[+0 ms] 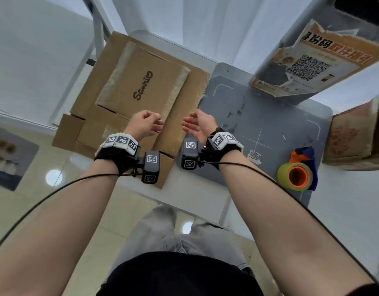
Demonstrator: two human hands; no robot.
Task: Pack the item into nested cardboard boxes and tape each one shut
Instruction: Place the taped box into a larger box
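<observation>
A flattened brown cardboard box [146, 80] printed with "Sanrio" lies on top of a larger flattened cardboard box [88, 99] at the table's left. My left hand [144, 123] hovers over the near edge of the cardboard, fingers loosely curled, holding nothing. My right hand [198, 123] is beside it, palm turned inward, fingers relaxed and empty. A roll of yellowish tape on an orange core with a blue dispenser [298, 174] lies on the grey mat to the right, away from both hands.
A grey cutting mat [259, 116] covers the table's right part. A printed cardboard box [355, 137] stands at the far right edge. A grey post with a torn orange QR poster [312, 65] rises at the back right. A metal frame stands behind left.
</observation>
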